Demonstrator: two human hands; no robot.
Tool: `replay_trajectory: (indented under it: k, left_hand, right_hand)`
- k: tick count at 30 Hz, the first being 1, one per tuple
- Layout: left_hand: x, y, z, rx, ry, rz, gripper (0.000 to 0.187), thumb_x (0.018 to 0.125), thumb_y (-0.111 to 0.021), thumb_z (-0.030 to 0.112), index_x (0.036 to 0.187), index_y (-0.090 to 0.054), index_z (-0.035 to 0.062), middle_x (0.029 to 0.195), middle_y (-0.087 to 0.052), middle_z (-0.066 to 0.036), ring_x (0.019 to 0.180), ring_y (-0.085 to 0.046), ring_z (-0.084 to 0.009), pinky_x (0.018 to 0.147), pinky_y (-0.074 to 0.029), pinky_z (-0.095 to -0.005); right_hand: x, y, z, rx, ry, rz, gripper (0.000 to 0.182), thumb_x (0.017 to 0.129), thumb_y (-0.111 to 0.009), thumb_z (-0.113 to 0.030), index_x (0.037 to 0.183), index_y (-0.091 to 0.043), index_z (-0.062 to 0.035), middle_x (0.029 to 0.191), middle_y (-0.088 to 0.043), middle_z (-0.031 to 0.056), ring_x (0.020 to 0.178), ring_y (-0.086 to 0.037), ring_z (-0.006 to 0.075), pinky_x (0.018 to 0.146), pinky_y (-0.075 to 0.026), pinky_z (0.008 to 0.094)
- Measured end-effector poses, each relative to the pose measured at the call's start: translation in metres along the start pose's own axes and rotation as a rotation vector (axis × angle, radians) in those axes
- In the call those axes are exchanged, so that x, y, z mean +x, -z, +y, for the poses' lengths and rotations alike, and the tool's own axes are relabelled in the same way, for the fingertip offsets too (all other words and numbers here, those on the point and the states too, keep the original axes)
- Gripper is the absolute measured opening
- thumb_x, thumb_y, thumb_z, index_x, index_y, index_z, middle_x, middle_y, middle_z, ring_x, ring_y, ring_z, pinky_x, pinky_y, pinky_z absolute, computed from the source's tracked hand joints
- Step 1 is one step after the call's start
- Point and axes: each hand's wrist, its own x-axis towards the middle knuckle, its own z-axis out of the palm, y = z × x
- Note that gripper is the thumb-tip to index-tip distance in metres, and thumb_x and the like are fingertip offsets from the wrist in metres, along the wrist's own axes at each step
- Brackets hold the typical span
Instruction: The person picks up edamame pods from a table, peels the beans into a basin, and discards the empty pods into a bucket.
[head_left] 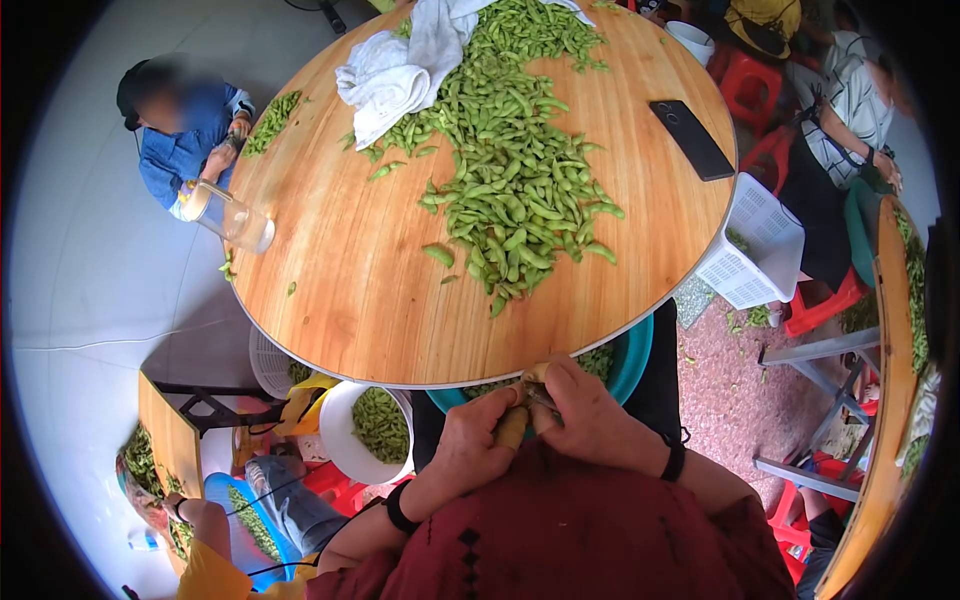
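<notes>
My left hand (470, 433) and my right hand (578, 415) meet at the near edge of the round wooden table (350, 290). Both have bent fingers, pressed together around something small and dark between them, too hidden to name. Yellowish coverings show on some fingertips. Beneath the hands, partly under the table edge, is a teal basin (636, 362) with green contents. Beyond them a long heap of green pods (520, 190) runs across the tabletop, with a few loose pods at its near end.
A white cloth (385, 80) lies by the heap, a black phone (692, 140) to the right, a clear jug (235, 218) at the left edge. A white bucket (345, 425) stands below left, a white crate (755, 245) at right. People sit around.
</notes>
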Motion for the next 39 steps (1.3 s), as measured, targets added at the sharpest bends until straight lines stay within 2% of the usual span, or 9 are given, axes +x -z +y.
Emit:
replay_trajectory:
  k: [5, 8, 11, 15, 20, 24, 26, 32, 39]
  left_hand:
    - [-0.003, 0.007, 0.0, -0.051, 0.06, -0.003, 0.018, 0.083, -0.064, 0.003, 0.102, -0.065, 0.0017, 0.08, -0.066, -0.016, 0.067, -0.065, -0.0255, 0.06, -0.05, -0.0324]
    - [-0.009, 0.033, 0.01, 0.052, 0.095, -0.115, 0.019, 0.082, -0.063, 0.001, 0.101, -0.065, -0.0005, 0.086, -0.067, -0.019, 0.079, -0.067, -0.0364, 0.067, -0.054, -0.0369]
    - [-0.021, 0.06, 0.007, -0.042, 0.154, -0.003, 0.016, 0.083, -0.065, 0.006, 0.098, -0.067, 0.0017, 0.087, -0.068, -0.018, 0.078, -0.067, -0.0358, 0.067, -0.053, -0.0378]
    - [-0.024, 0.112, 0.004, 0.698, 0.146, -0.295, 0.014, 0.082, -0.066, 0.016, 0.092, -0.07, 0.0076, 0.08, -0.066, -0.016, 0.074, -0.065, -0.0333, 0.066, -0.052, -0.0426]
    - [0.068, 0.122, -0.021, 0.651, -0.273, 0.035, 0.026, 0.073, -0.062, 0.0, 0.098, -0.065, 0.0003, 0.096, -0.066, -0.018, 0.09, -0.062, -0.0371, 0.08, -0.05, -0.0437]
    - [0.137, 0.109, -0.054, 0.68, -0.34, 0.015, 0.029, 0.073, -0.052, -0.009, 0.098, -0.061, 0.001, 0.097, -0.062, -0.02, 0.096, -0.06, -0.0387, 0.08, -0.05, -0.0441]
    - [0.143, 0.107, -0.065, 0.72, -0.356, -0.057, 0.031, 0.073, -0.051, -0.009, 0.101, -0.06, 0.0011, 0.099, -0.062, -0.02, 0.097, -0.06, -0.0395, 0.081, -0.05, -0.0449]
    - [0.093, 0.089, -0.035, 0.266, -0.201, -0.031, 0.025, 0.086, -0.054, -0.004, 0.109, -0.059, 0.003, 0.097, -0.063, -0.016, 0.09, -0.063, -0.0332, 0.079, -0.049, -0.0375]
    - [0.024, 0.022, 0.002, -0.26, -0.071, -0.049, 0.04, 0.096, -0.047, 0.003, 0.135, -0.053, 0.0061, 0.097, -0.063, -0.007, 0.081, -0.057, -0.0112, 0.075, -0.046, -0.0254]
  right_hand:
    - [0.0, 0.0, 0.001, 0.073, -0.077, -0.053, 0.019, 0.078, -0.059, 0.0, 0.095, -0.052, 0.0009, 0.087, -0.053, 0.0178, 0.076, -0.058, 0.0374, 0.066, -0.047, 0.0415]
    - [-0.002, 0.001, 0.006, 0.063, -0.096, -0.093, 0.017, 0.078, -0.058, -0.001, 0.094, -0.052, 0.0016, 0.083, -0.053, 0.0172, 0.074, -0.058, 0.0387, 0.066, -0.046, 0.043]
    - [-0.007, 0.006, 0.013, 0.038, -0.072, -0.166, 0.018, 0.081, -0.057, -0.001, 0.097, -0.051, 0.0029, 0.095, -0.055, 0.0202, 0.084, -0.058, 0.0392, 0.072, -0.047, 0.0443]
    - [-0.015, 0.009, 0.019, -0.076, 0.016, -0.216, 0.018, 0.083, -0.058, -0.004, 0.098, -0.052, 0.0027, 0.095, -0.057, 0.0209, 0.088, -0.059, 0.04, 0.073, -0.049, 0.0428]
    - [-0.008, 0.013, 0.01, 0.069, -0.174, -0.328, 0.02, 0.092, -0.054, -0.012, 0.105, -0.052, 0.003, 0.099, -0.061, 0.0231, 0.093, -0.059, 0.0419, 0.081, -0.047, 0.045]
    - [-0.002, 0.014, -0.008, 0.216, -0.305, -0.282, 0.023, 0.095, -0.05, -0.015, 0.111, -0.05, 0.0025, 0.096, -0.063, 0.0225, 0.092, -0.061, 0.0406, 0.082, -0.046, 0.0451]
    - [0.001, 0.021, -0.019, 0.299, -0.47, -0.355, 0.023, 0.096, -0.049, -0.014, 0.113, -0.048, 0.0017, 0.088, -0.062, 0.0177, 0.082, -0.063, 0.0316, 0.076, -0.047, 0.0404]
    - [0.001, 0.025, -0.018, 0.593, -0.496, -0.228, 0.023, 0.1, -0.044, -0.014, 0.119, -0.048, -0.0014, 0.081, -0.058, 0.0052, 0.059, -0.052, 0.0094, 0.054, -0.041, 0.0229]
    - [0.005, 0.014, -0.018, 0.763, -0.473, -0.147, 0.025, 0.1, -0.045, -0.014, 0.121, -0.046, -0.0006, 0.079, -0.06, 0.0059, 0.055, -0.053, 0.0092, 0.047, -0.04, 0.0225]
